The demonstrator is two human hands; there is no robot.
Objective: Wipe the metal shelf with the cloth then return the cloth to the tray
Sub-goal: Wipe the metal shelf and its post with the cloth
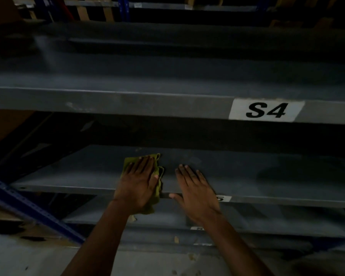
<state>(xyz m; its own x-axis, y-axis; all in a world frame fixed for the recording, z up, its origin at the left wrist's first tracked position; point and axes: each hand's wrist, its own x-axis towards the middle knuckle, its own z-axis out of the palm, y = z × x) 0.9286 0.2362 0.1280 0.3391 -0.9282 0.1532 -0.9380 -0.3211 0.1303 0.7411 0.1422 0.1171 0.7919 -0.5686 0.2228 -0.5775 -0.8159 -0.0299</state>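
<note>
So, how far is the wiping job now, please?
Done: the cloth is already out on the metal shelf. In hand: the left hand presses it flat near the front edge, while the right hand rests flat beside it. Left: the shelf's long right stretch, then returning the cloth to the tray, which is not in view.

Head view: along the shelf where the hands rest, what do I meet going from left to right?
Blue upright → green cloth under the left hand → right hand, flat on the metal shelf → small white label on the shelf's front edge.
</note>
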